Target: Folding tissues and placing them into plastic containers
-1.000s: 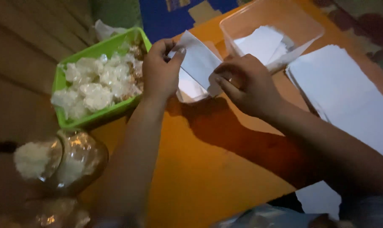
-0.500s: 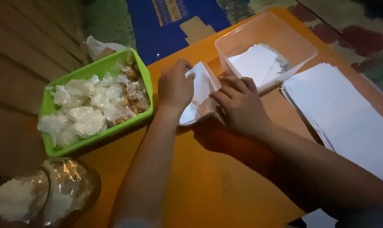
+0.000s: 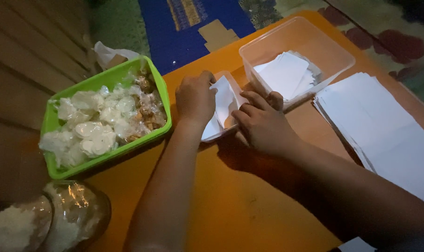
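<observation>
At nine o'clock I see the green tray (image 3: 161,100) of small wrapped bundles, a clear bag of white powder (image 3: 48,219) below it at seven. My left hand (image 3: 194,99) pinches the left edge of the white paper sheet (image 3: 224,99) — fingers curled over it. The sheet lies dead centre between both hands, long axis running twelve to six. My right hand (image 3: 263,123) presses its right fold flat, equally near. At one o'clock the clear tub (image 3: 324,44) holds folded papers; a paper stack (image 3: 384,135) lies at three.
</observation>
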